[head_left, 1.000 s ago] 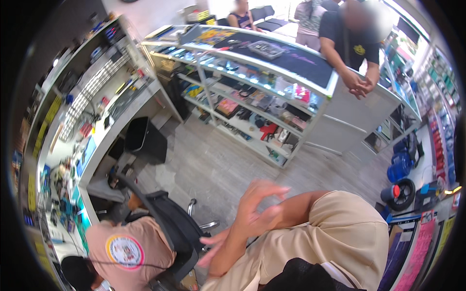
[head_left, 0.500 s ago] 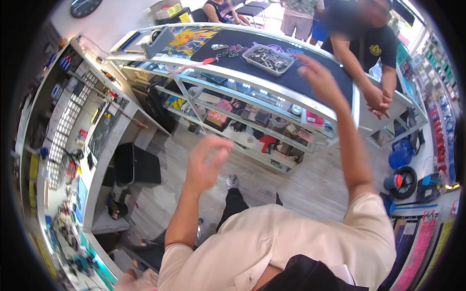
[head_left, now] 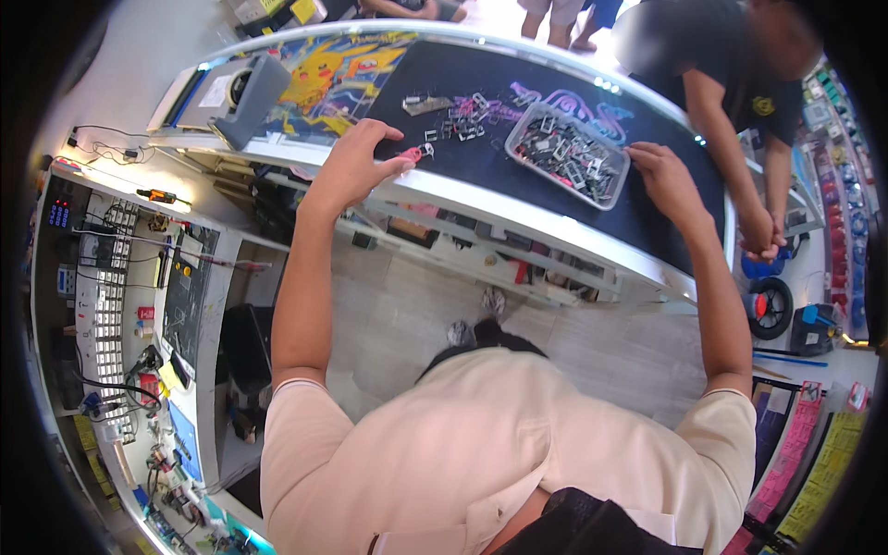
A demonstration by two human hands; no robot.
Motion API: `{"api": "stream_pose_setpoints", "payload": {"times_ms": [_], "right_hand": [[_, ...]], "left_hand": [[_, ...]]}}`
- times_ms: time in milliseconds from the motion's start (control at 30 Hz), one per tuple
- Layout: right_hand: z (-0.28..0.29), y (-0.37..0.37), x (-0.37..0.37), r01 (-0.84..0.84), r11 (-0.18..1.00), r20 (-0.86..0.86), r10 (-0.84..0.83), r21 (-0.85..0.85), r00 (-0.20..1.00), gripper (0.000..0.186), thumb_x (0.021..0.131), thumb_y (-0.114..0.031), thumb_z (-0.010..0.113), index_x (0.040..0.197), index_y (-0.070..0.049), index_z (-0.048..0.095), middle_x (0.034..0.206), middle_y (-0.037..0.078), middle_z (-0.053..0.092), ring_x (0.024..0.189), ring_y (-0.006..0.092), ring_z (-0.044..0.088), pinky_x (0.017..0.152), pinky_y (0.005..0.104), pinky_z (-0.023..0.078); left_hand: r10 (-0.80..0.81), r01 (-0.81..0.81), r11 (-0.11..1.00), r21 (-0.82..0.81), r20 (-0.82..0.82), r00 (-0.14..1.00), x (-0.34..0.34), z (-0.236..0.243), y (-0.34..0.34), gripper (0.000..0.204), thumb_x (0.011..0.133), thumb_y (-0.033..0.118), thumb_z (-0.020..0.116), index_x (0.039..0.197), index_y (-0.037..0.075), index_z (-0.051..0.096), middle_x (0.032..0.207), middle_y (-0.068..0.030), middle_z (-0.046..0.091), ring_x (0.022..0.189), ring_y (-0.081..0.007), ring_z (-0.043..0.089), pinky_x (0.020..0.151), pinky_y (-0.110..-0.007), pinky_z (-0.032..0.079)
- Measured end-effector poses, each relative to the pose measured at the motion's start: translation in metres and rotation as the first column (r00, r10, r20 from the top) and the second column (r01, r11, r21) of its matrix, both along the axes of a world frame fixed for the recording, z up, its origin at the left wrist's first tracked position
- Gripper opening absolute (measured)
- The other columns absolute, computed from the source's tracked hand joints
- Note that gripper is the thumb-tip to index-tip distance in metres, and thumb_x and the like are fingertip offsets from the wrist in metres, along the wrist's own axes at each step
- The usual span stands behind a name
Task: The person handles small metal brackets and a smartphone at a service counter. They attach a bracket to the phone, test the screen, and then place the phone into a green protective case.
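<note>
On the dark mat [head_left: 444, 79] of the counter stands a clear plastic container [head_left: 618, 192], heaped with small metal and dark parts. My right hand [head_left: 671, 183] is at its right corner, bent fingers closed on the rim; the exact grip is hard to see. More small metal parts [head_left: 467, 120] lie loose left of the container. My left hand [head_left: 351, 171] hovers over the counter's near edge, thumb and fingers apart. Beside its thumb lies a small pink-red piece with a metal end [head_left: 414, 154], like a tag or strap.
A grey holder [head_left: 250, 102] stands at the counter's left end. Across the counter at the right, another person leans with clasped hands [head_left: 763, 239]. Shelves with boxes [head_left: 481, 236] fill the counter below. A cluttered workbench [head_left: 190, 287] runs along my left.
Both hands have moved forward: the left from over the floor to the counter edge, the right down to the container's rim. My view has shifted closer to the counter.
</note>
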State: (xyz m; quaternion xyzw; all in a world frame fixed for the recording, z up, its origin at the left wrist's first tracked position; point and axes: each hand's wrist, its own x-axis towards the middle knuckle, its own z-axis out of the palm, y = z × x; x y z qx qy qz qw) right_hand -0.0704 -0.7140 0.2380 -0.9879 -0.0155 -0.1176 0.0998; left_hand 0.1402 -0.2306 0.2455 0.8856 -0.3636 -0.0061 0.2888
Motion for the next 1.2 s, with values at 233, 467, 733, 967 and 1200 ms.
{"api": "stream_pose_setpoints", "payload": {"times_ms": [233, 467, 733, 967, 1200], "right_hand": [[0.025, 0.003, 0.015, 0.055, 0.996, -0.142, -0.045, 0.07, 0.989, 0.028, 0.099, -0.004, 0.067, 0.126, -0.003, 0.074, 0.125, 0.015, 0.072, 0.12, 0.0362, 0.068, 0.102, 0.0432, 0.055], [0.032, 0.009, -0.027, 0.411, 0.911, -0.246, -0.402, -0.015, 0.882, 0.074, 0.098, -0.024, 0.074, 0.163, -0.005, 0.044, 0.161, 0.026, 0.047, 0.145, 0.044, 0.048, 0.123, 0.0453, 0.041], [0.013, 0.027, 0.002, 0.337, 0.937, -0.07, -0.331, 0.095, 0.941, 0.039, 0.096, -0.004, 0.072, 0.135, -0.003, 0.071, 0.127, 0.02, 0.065, 0.122, 0.0384, 0.063, 0.105, 0.043, 0.051], [0.011, 0.066, 0.01, 0.49, 0.865, -0.039, -0.489, 0.113, 0.872, 0.038, 0.097, -0.005, 0.068, 0.134, 0.002, 0.07, 0.121, 0.023, 0.069, 0.116, 0.0418, 0.065, 0.103, 0.0465, 0.052], [0.003, 0.06, 0.014, 0.326, 0.929, -0.048, -0.323, 0.176, 0.945, 0.057, 0.1, -0.026, 0.075, 0.153, -0.013, 0.062, 0.154, 0.022, 0.054, 0.142, 0.0429, 0.048, 0.123, 0.0484, 0.038]], "left_hand": [[0.055, -0.044, 0.981, -0.191, 0.056, 0.997, -0.012, -0.024, 0.012, 0.022, 0.093, 0.015, 0.08, 0.106, 0.0, 0.07, 0.111, -0.0125, 0.07, 0.112, -0.0341, 0.064, 0.103, -0.041, 0.049], [0.31, -0.302, 0.95, 0.079, -0.106, 0.945, -0.055, -0.004, 0.1, 0.024, 0.091, 0.01, 0.08, 0.113, 0.006, 0.072, 0.137, -0.013, 0.068, 0.137, -0.0353, 0.057, 0.12, -0.048, 0.039], [-0.039, -0.001, 0.978, -0.208, -0.189, 0.981, 0.018, 0.01, 0.049, 0.036, 0.098, 0.021, 0.074, 0.13, 0.005, 0.07, 0.138, -0.0155, 0.067, 0.134, -0.0321, 0.06, 0.117, -0.043, 0.042], [-0.436, 0.395, 0.876, 0.277, 0.106, 0.894, 0.069, -0.021, -0.071, 0.119, 0.088, 0.081, 0.067, 0.171, 0.007, 0.023, 0.176, -0.0215, 0.025, 0.165, -0.0442, 0.015, 0.133, -0.061, 0.01], [-0.571, 0.527, 0.814, 0.244, 0.165, 0.804, 0.096, -0.028, -0.118, 0.109, 0.093, 0.081, 0.06, 0.172, 0.015, 0.026, 0.176, -0.0156, 0.028, 0.164, -0.0403, 0.02, 0.131, -0.066, 0.011]]}}
